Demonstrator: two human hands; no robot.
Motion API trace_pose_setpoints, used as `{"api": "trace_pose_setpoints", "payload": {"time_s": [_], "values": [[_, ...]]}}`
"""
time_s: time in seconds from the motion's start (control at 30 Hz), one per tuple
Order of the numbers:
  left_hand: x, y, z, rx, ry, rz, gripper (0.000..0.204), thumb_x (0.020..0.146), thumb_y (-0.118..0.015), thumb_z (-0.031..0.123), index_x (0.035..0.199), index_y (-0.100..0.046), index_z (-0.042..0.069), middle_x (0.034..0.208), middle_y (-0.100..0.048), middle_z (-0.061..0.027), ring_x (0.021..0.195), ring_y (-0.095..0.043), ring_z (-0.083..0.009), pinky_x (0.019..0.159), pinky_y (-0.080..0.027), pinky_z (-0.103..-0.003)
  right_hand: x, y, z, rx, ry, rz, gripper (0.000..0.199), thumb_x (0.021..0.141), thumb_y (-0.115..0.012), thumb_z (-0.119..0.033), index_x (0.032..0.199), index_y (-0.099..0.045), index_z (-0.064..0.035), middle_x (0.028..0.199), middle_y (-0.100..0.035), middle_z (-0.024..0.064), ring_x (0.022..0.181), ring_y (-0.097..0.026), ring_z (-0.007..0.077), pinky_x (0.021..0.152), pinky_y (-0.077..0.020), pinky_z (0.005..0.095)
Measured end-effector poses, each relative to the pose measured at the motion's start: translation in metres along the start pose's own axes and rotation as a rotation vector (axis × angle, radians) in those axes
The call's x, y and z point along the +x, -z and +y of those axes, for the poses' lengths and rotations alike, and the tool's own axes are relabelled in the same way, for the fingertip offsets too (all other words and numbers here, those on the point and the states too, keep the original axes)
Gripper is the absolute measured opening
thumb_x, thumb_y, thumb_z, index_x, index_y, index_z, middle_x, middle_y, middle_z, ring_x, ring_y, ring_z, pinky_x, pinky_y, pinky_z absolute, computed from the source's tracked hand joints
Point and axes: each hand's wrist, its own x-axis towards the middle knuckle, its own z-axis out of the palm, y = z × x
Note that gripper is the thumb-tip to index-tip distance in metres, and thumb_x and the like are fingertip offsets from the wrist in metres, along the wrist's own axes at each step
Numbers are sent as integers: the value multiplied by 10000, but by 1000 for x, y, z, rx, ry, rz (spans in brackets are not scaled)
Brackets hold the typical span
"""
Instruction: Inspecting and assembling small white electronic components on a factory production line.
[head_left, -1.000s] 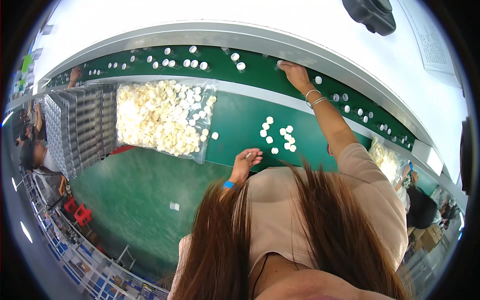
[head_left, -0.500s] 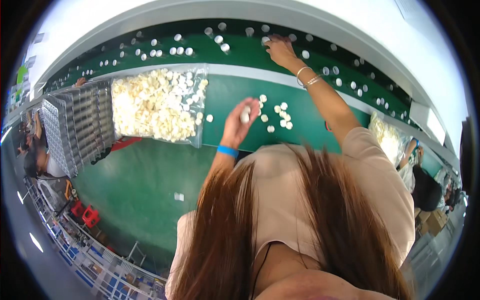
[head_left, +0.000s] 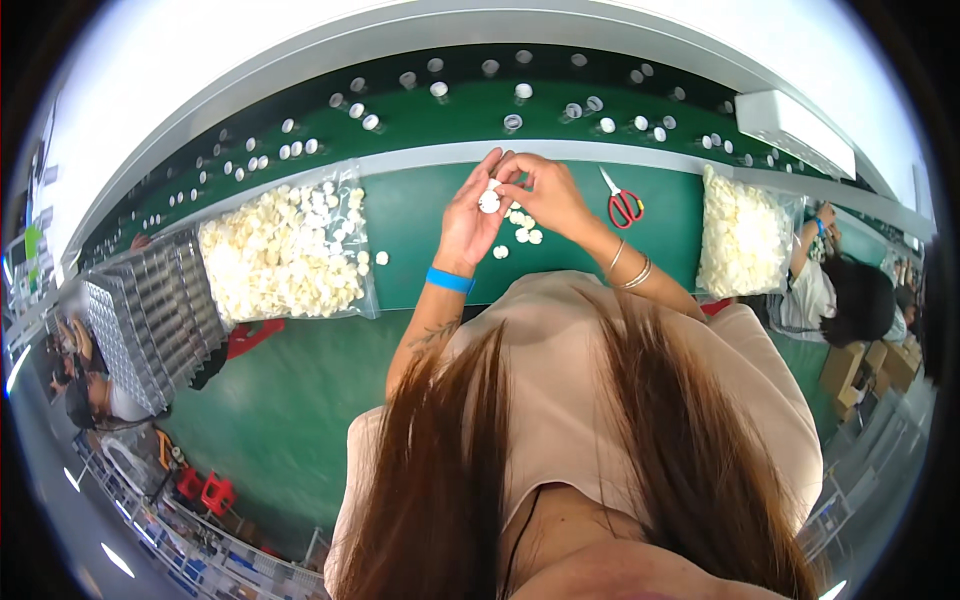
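My left hand (head_left: 466, 225) is raised over the green work table, palm up, with a small white round piece (head_left: 489, 202) held at its fingers. From the right, my right hand (head_left: 552, 195) meets it, thumb and fingertips pinched at the top of that piece. The fingers partly cover it, so I cannot tell whether one part or two are held there. Just beyond the hands lie several loose cream-white pieces (head_left: 522, 236), lobed and rounded. A lone piece (head_left: 381, 258) rests left of my left hand, by the clear bag.
A clear bag of cream pieces (head_left: 285, 250) lies left, another bag (head_left: 742, 235) right. Red-handled scissors (head_left: 626, 208) lie between my right hand and that bag. Stacked clear trays (head_left: 150, 310) stand far left. Behind, a green belt (head_left: 470, 120) carries small white-topped cups. Co-workers sit at both sides.
My right hand has come back from the belt to my left hand, and its fingers now pinch at the piece there. The scissors have come into sight. The view has shifted, and the belt's cups have moved.
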Motion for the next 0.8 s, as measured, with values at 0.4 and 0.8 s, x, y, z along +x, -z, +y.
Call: {"api": "trace_pose_setpoints", "payload": {"time_s": [0.4,0.8], "values": [[5,7,-63,-49,2,276,221,920,-610,134,1102,-600,9,1062,-643,-113,964,-645,-194,869,-554,-304,-23,33,47,-123,385,98,122,825,-643,-99,925,-704,-66,936,-674,66,828,-654,272,728,-536,335],[27,-4,-74,-18,-39,293,339,966,-532,154,1265,-497,-2,1149,-601,-113,1051,-597,-184,979,-491,-323,-1,45,64,-218,205,40,166,782,-698,-161,910,-703,-55,927,-672,94,785,-649,282,688,-527,356]]}}
